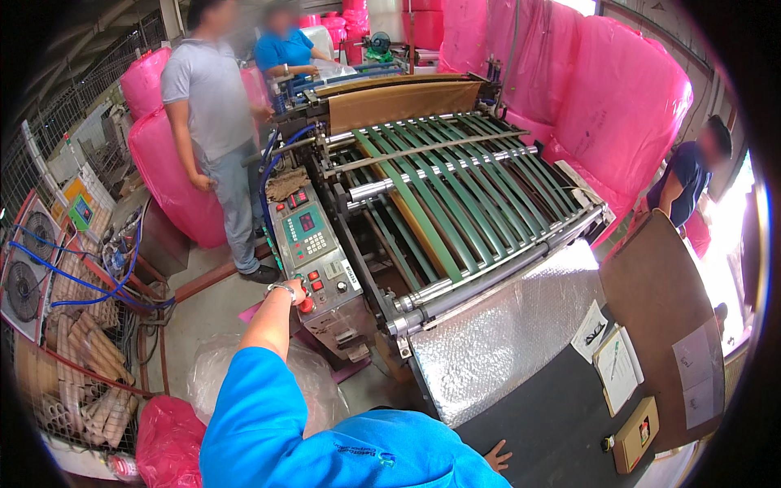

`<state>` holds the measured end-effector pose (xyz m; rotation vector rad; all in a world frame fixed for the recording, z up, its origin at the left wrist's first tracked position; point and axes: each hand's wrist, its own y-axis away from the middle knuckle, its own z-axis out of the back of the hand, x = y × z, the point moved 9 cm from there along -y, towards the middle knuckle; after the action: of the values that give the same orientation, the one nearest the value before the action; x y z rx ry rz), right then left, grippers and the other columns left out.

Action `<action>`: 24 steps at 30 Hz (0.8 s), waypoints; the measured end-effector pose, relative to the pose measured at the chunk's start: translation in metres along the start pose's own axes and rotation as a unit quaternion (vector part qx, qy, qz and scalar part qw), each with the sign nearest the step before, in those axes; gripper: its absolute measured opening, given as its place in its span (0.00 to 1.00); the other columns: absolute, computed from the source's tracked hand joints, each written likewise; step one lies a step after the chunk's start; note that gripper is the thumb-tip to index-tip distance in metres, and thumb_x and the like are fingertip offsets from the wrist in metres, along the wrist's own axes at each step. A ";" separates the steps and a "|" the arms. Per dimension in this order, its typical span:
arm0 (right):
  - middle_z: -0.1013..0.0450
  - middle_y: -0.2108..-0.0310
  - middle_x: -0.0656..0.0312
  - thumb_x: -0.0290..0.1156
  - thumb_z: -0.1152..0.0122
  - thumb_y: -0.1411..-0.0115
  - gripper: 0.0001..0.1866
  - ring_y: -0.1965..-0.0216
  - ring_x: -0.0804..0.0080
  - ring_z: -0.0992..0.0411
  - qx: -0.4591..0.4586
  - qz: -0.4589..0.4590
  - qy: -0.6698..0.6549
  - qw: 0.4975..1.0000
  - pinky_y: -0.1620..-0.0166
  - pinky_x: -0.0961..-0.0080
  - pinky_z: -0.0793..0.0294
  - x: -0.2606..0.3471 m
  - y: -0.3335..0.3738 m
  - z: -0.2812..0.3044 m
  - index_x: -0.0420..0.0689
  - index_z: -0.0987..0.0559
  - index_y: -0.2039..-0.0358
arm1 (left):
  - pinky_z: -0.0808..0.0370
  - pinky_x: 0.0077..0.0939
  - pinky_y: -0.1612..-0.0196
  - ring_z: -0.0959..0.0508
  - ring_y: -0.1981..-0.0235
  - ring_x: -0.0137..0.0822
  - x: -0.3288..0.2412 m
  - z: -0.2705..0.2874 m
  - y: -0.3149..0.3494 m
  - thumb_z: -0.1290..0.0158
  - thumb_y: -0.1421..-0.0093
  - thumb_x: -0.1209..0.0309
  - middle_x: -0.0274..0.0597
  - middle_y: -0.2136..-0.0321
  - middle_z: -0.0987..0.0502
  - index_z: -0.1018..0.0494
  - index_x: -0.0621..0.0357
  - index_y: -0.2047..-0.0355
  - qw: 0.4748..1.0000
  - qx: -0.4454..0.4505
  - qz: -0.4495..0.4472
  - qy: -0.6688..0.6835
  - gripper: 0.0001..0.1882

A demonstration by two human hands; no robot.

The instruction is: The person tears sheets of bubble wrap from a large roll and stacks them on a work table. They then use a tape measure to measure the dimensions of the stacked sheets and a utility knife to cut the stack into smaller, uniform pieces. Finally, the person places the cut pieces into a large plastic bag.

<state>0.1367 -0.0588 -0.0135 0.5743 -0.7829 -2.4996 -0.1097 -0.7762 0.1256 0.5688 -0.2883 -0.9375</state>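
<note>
The left hand [297, 291] is resting at the near left edge of the control panel [329, 299], fingers over the button group; whether they are closing on a button cannot be told. The right hand [497, 457] is lying open, palm down and fingers apart, on the dark tabletop [541, 419], holding nothing visible.

Handling: the panel is presumably behaving as a heavy, rigid, fixed housing, calling for no lifting. The red round button [306, 306], sitting just below the left fingers, is likely offering hard, smooth plastic; contact is best being made squarely on its cap. The keypad, farther up the panel from the grip, is probably needing only light fingertip pressure.

Surroundings: green belts [464, 183] are spanning rollers to the right of the left hand. A silver bubble sheet [504, 333] is lying between both hands' positions, farther right. Clear plastic film [218, 370] is bulging below the left forearm. A co-worker [215, 106] is standing beyond the left hand, beside the panel, restricting access there.
</note>
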 end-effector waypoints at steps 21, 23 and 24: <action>0.86 0.43 0.45 0.54 0.29 0.73 0.70 0.42 0.36 0.76 0.052 0.047 -0.010 0.997 0.44 0.47 0.58 0.004 0.001 -0.005 0.62 0.75 0.43 | 0.37 0.40 0.51 0.32 0.52 0.43 -0.001 -0.002 -0.001 0.54 0.52 0.66 0.48 0.53 0.33 0.45 0.55 0.47 1.000 -0.010 -0.018 0.006 0.30; 0.86 0.43 0.45 0.54 0.29 0.74 0.70 0.42 0.36 0.76 0.058 0.051 -0.022 0.997 0.44 0.47 0.58 0.004 0.005 -0.001 0.62 0.75 0.43 | 0.39 0.44 0.51 0.33 0.51 0.43 -0.004 -0.001 0.004 0.54 0.52 0.66 0.47 0.53 0.33 0.44 0.53 0.47 0.999 -0.031 0.011 0.008 0.29; 0.86 0.43 0.46 0.53 0.29 0.74 0.70 0.42 0.36 0.76 0.061 0.053 -0.029 0.996 0.44 0.47 0.58 0.003 0.008 0.002 0.62 0.75 0.43 | 0.41 0.45 0.51 0.34 0.51 0.43 -0.009 0.001 0.012 0.53 0.52 0.66 0.47 0.53 0.33 0.44 0.52 0.47 0.999 -0.042 0.025 0.009 0.29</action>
<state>0.1357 -0.0653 -0.0076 0.4911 -0.9674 -2.3929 -0.1071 -0.7640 0.1334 0.4903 -0.2451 -0.8917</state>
